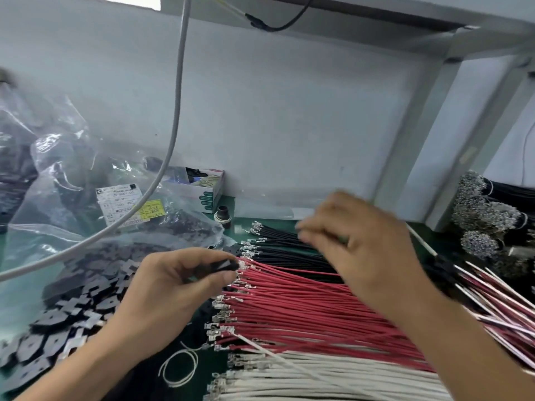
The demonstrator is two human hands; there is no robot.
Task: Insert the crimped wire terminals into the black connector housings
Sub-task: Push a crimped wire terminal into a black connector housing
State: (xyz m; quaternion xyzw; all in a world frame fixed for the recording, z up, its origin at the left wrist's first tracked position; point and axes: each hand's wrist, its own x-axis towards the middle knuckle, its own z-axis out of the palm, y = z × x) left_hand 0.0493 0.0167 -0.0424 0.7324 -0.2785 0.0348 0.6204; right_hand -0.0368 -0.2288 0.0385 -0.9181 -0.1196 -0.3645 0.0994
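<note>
Black plastic connector housing (224, 266) sat pinched betw. thumb and fingertips of left hand (173, 287), mouth turned toward the crimped terminals, prob. to take a wire straight in. Right hand (356, 244) blurred above black wires (289, 247), fingers curled; can't tell if it pinched one. Red wires (304, 308) and white wires (318, 377) lay fanned on green desk (289, 225), terminals left. Spare housings (72, 322) heaped nearby.

wire rows (304, 308) crowding mat, grey cable (176, 111) overhead

Pale blue-grey wall (275, 111), grey shelf frame (419, 134); green benchtop (419, 230)
</note>
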